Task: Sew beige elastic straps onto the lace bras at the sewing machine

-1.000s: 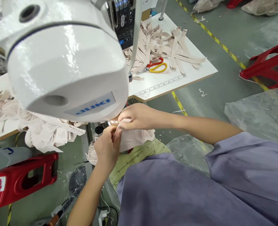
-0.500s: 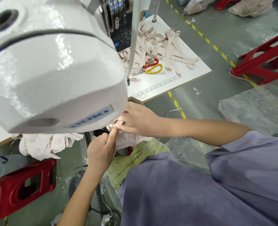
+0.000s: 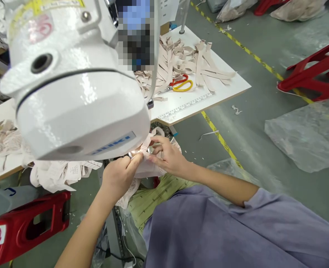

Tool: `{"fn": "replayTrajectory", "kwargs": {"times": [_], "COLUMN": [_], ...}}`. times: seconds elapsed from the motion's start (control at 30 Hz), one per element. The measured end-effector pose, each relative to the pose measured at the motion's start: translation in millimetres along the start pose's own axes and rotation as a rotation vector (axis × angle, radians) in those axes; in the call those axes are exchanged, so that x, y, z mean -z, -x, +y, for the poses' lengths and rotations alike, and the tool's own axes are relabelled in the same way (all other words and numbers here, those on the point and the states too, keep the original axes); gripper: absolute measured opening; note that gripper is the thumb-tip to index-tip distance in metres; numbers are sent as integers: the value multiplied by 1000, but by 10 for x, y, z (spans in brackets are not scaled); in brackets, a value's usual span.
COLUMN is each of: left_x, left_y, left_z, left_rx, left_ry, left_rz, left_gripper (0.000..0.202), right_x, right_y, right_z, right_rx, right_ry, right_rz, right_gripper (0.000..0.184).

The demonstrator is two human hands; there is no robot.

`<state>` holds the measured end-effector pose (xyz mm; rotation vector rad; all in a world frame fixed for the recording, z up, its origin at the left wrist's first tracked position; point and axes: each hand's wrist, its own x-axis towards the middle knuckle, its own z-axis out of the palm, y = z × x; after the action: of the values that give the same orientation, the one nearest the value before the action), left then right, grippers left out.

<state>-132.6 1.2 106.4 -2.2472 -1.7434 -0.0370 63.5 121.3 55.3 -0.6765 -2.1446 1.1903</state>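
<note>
A big white sewing machine head [image 3: 77,93] fills the upper left and hides the needle area. Just below its front edge my left hand [image 3: 119,176] pinches a pale beige fabric piece [image 3: 147,167] with thumb and forefinger. My right hand [image 3: 168,156] holds the same piece from the right, fingertips gripping a narrow beige strap [image 3: 147,143] that rises from it toward the machine. The rest of the fabric hangs down between my hands over my lap.
A white table [image 3: 225,89] behind carries a heap of beige straps [image 3: 186,59], red and yellow scissors [image 3: 182,83] and a printed ruler edge. More fabric with labels [image 3: 64,173] hangs at left. Red plastic stools [image 3: 27,219] [image 3: 315,74] stand on the floor; a plastic sheet [image 3: 300,134] lies right.
My right hand has drawn back and lifted the strap end; my forearm now comes in from lower down. The left hand stays pinched on the fabric. The view has shifted slightly.
</note>
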Motion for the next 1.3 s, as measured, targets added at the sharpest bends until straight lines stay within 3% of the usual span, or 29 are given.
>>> {"fn": "replayTrajectory", "kwargs": {"times": [0.07, 0.2, 0.33, 0.57, 0.7, 1.3], "left_x": [56, 137, 137, 138, 132, 48], "left_y": [-28, -80, -136, -232, -262, -173], "left_z": [137, 408, 546, 559, 560, 517], "left_rx": [74, 210, 298, 386, 414, 411], "left_ry": [8, -1, -13, -49, -15, -58], "left_rz": [-22, -62, -19, 38, 102, 115], "left_gripper": [44, 44, 43, 28, 26, 26], "right_x": [-17, 92, 233, 344, 366, 397], "right_y": [48, -40, -271, -641, -766, -857], "right_z": [34, -32, -108, -132, -138, -96], "right_rx": [-22, 99, 156, 31, 42, 84], "right_ry": [-73, 51, 143, 46, -92, 3], "right_rz": [13, -42, -71, -233, -262, -316], "right_gripper": [53, 40, 34, 25, 28, 28]}}
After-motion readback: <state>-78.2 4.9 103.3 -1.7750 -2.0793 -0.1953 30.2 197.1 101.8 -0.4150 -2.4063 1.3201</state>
